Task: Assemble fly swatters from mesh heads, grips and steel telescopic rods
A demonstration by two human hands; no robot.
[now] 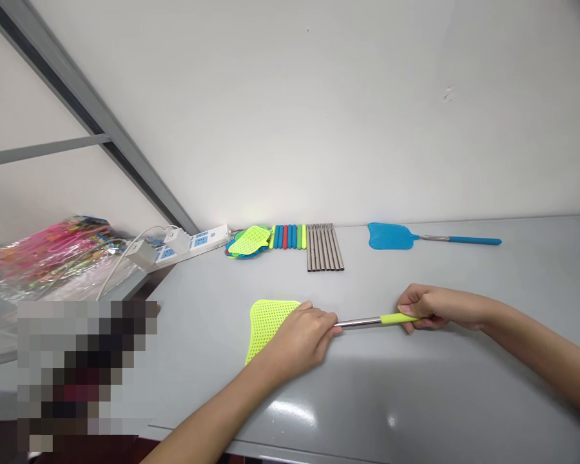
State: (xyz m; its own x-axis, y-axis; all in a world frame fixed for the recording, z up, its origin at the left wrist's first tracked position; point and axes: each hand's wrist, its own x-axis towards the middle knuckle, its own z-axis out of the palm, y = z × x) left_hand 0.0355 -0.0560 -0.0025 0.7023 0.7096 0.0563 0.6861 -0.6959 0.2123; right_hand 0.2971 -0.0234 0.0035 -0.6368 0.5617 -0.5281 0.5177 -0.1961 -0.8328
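A yellow-green fly swatter with a perforated head and a metal rod is held level above the grey table. My left hand is closed around it where the head meets the rod, hiding that joint. My right hand pinches the yellow-green grip at the other end, covering the grip's tip. Farther back lies a blue fly swatter, its head to the left and its blue handle to the right.
Along the wall lie a pile of swatter heads, a row of coloured grips and several metal rods. A white power strip with plugged-in adapters is at the left, near plastic-bagged pink items. A blurred patch covers the lower left.
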